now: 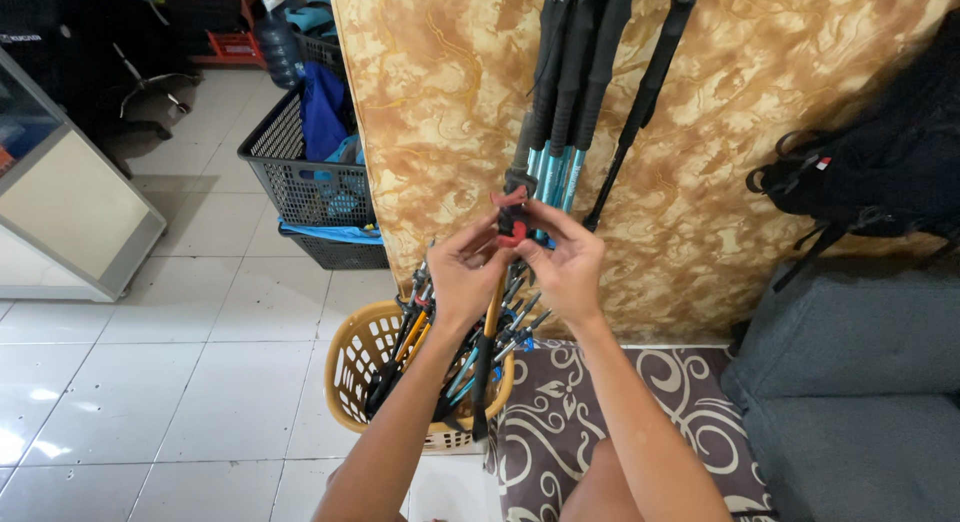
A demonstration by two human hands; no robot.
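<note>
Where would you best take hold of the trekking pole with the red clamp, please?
Probably on the shaft just below the red clamp, coming in from both sides, as the left hand and right hand do. The trekking pole stands nearly upright, its lower end in the yellow basket, so the narrow shaft suits a wrap grip.

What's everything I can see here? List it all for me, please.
Trekking pole: one, orange shaft with red clamp, held in both hands.
Yellow basket: one, on floor, full of poles.
Leaning poles: several, black and teal, against marbled board.
Dark crates: two, stacked, left of the board.
Black backpack: one, on the right.
Grey cushion: one, lower right.
Patterned rug: one, brown and cream.
Left hand: on clamp.
Right hand: on clamp.
</note>
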